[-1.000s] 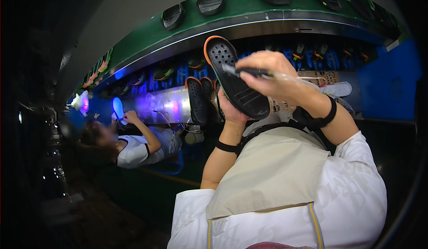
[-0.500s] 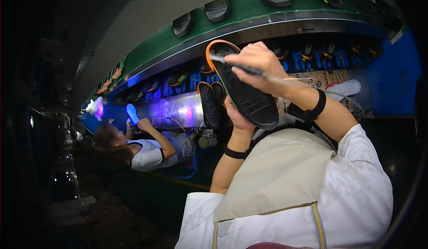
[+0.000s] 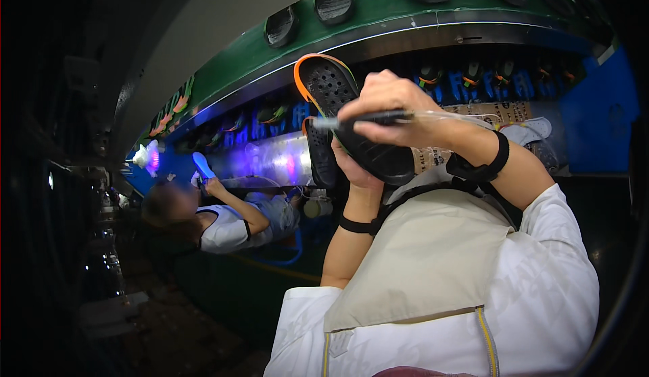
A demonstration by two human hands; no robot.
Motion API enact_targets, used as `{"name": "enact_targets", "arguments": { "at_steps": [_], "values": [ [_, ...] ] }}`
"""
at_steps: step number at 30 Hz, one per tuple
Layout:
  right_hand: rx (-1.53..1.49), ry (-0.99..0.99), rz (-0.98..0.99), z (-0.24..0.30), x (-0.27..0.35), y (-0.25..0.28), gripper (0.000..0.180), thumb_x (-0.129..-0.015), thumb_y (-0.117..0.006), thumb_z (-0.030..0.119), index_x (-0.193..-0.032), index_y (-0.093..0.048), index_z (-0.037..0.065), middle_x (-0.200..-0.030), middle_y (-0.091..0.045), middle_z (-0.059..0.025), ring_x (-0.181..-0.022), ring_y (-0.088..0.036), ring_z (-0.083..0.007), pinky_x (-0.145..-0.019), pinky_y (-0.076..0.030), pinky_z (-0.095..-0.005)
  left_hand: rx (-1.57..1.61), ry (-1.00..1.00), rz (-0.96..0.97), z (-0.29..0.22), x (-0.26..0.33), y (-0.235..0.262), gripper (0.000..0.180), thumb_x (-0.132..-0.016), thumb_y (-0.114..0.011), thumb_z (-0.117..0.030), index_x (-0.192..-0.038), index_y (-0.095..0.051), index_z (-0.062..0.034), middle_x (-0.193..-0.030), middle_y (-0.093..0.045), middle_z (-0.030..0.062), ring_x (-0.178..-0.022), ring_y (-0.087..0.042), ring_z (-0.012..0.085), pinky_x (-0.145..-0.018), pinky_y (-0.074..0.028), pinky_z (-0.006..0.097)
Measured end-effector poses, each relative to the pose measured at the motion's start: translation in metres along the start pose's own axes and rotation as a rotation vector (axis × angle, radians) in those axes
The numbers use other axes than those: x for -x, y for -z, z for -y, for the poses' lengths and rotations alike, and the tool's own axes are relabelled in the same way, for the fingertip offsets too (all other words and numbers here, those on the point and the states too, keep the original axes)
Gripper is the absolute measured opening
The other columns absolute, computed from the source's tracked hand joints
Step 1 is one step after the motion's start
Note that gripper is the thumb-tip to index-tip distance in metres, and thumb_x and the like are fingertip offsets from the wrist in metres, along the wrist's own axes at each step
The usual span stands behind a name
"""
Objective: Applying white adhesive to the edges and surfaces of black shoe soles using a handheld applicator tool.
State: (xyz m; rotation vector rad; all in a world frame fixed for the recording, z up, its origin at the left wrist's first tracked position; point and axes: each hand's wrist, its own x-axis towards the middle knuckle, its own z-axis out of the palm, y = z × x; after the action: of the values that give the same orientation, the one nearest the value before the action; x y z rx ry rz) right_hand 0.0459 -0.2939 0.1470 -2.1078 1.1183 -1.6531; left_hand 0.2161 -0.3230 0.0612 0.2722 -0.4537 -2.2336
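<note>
A black perforated clog (image 3: 327,80) with an orange strap round its toe end is tilted up in front of me. My left hand (image 3: 354,169) grips it from below, by its left edge near the lower end. Over the clog, my right hand (image 3: 393,107) is closed on a black-handled brush (image 3: 380,117) with a thin clear tube trailing from its rear. The brush's pale tip points left and lies over the clog's left edge; whether it touches cannot be told. Behind the clog's left side another dark clog (image 3: 320,157) stands on the metal bench.
A green conveyor belt (image 3: 380,5) carrying several dark soles curves past beyond the bench. Under it, several shoes sit on a blue rack (image 3: 460,90). A white shoe (image 3: 531,132) lies on cardboard to the right. At left, a co-worker (image 3: 226,227) holds a blue-lit sole near a glowing lamp (image 3: 147,159).
My right hand has brought the brush down from the clog's toe end toward its middle left edge. The clog has shifted slightly left and up. Soles on the belt have moved a little right.
</note>
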Motion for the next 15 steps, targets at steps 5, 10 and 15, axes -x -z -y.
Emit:
{"name": "enact_targets", "arguments": {
  "at_steps": [5,10,15],
  "values": [
    [0.185,0.172,0.252,0.003,0.003,0.001,0.035,-0.080,-0.086,0.011,-0.114,-0.082,0.015,-0.083,-0.067,0.0008,-0.089,-0.061,-0.0220,-0.086,-0.045,-0.0395,0.021,0.008,-0.012,-0.004,-0.003,0.010,0.068,-0.106,-0.043,-0.059,-0.149,-0.058,-0.0077,-0.146,-0.064,0.0131,-0.134,-0.063,0.0292,-0.116,-0.052,0.047],
    [0.289,0.005,0.061,0.010,0.006,0.003,0.033,-0.083,-0.085,0.011,-0.116,-0.080,0.014,-0.082,-0.066,-0.0017,-0.085,-0.058,-0.0234,-0.080,-0.042,-0.0396,0.203,0.026,0.197,-0.012,-0.008,0.020,0.071,-0.107,-0.043,-0.064,-0.153,-0.053,-0.0109,-0.152,-0.058,0.0155,-0.138,-0.059,0.0323,-0.120,-0.047,0.052],
    [-0.003,0.114,0.335,0.018,0.006,0.011,0.035,-0.083,-0.086,0.011,-0.117,-0.080,0.014,-0.085,-0.068,-0.0020,-0.086,-0.060,-0.0237,-0.081,-0.043,-0.0402,0.074,-0.071,0.191,-0.020,-0.013,0.012,0.072,-0.103,-0.043,-0.062,-0.145,-0.059,-0.0053,-0.140,-0.066,0.0185,-0.133,-0.062,0.0347,-0.115,-0.051,0.049]
  ]
}}
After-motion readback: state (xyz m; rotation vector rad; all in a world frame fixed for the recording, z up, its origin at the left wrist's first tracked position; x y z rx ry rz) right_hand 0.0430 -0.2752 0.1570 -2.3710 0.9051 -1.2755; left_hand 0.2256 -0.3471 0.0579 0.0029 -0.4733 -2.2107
